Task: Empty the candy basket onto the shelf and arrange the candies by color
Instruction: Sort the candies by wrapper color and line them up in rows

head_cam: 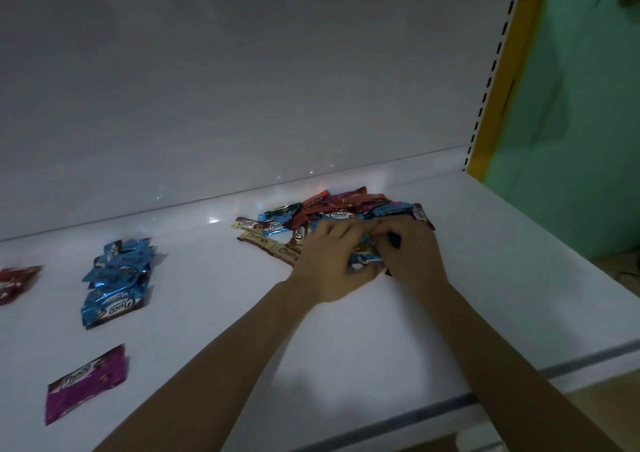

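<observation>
Both hands are sunk in the mixed heap of Choco candy packets [332,214], which lies on the white shelf [502,278] directly under and just beyond the fingers. The left hand [329,257] has its fingers curled down into the heap, and its thumb and fingers grip a blue packet [363,260] that shows in the gap between the two hands. The right hand [410,254] sits just beside the left, knuckles bent and fingertips meeting the left hand's over the heap; whether it holds a packet cannot be told. A few cream packets [254,226] stick out of the heap just left of the left hand. Well to the left of both hands lies a stack of blue packets [117,278], and farther left still some red packets [15,282] sit at the frame's edge. A single purple packet [86,382] lies flat left of the left forearm, nearer the shelf's front edge.
</observation>
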Tool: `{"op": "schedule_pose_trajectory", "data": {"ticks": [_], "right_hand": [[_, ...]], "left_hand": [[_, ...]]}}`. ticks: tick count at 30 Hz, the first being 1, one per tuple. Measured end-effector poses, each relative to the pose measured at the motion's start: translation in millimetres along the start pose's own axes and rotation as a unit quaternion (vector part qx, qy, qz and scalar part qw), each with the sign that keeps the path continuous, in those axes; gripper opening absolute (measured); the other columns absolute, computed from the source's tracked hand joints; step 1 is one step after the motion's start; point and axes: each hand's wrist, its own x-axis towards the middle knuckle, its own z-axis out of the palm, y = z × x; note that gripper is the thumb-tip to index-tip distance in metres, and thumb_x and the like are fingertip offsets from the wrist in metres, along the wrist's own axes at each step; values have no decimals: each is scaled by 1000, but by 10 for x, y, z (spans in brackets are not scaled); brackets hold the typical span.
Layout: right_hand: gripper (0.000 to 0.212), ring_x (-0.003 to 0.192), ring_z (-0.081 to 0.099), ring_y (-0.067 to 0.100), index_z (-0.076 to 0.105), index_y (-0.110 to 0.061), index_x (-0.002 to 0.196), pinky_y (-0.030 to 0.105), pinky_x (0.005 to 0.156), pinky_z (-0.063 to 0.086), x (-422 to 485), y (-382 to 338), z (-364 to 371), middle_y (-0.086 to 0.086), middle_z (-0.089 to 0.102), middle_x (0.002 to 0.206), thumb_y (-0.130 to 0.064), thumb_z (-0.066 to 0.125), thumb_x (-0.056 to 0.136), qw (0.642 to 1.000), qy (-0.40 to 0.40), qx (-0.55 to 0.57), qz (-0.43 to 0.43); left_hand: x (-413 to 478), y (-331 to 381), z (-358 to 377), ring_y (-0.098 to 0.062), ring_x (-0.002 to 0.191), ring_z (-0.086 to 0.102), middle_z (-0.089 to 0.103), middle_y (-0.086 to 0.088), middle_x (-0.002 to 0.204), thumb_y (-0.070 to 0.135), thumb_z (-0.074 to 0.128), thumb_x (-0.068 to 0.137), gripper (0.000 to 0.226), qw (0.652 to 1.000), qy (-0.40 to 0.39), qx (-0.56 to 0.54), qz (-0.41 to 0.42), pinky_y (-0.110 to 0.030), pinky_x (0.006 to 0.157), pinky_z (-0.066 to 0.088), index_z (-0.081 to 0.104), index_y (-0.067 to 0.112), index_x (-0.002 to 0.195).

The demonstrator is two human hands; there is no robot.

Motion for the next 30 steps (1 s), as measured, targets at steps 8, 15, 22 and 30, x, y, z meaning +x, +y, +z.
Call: {"op": "schedule_pose_trajectory", "data": {"ticks": [8,15,22,30], "right_hand": [[16,86,57,14,61,-5,98,22,78,45,-17,-42,-40,1,61,93,3,58,85,996,69,41,27],[14,88,58,14,61,-9,93,16,75,45,18,-9,-64,4,63,96,1,52,88,984,144,91,59],[14,88,58,19,63,-8,102,26,75,43,-19,8,-24,6,65,97,-12,51,95,987,120,92,58],[26,86,56,27,65,-3,92,32,73,43,1,11,27,12,62,92,-24,50,91,987,157,-16,-31]], "left_hand": [[185,111,5,-24,126,37,46,1,141,65,54,68,87,998,-53,40,12,-42,98,35,42,22,142],[177,135,14,-32,85,56,63,-11,100,50,44,84,52,995,17,58,73,-38,65,51,70,13,108],[317,105,-194,-32,56,62,64,-18,77,6,87,61,40,971,-6,166,170,-30,39,45,68,-2,96],[218,13,-414,-18,82,59,63,-10,108,11,49,99,27,991,101,-57,-65,-23,69,47,53,7,125]]}}
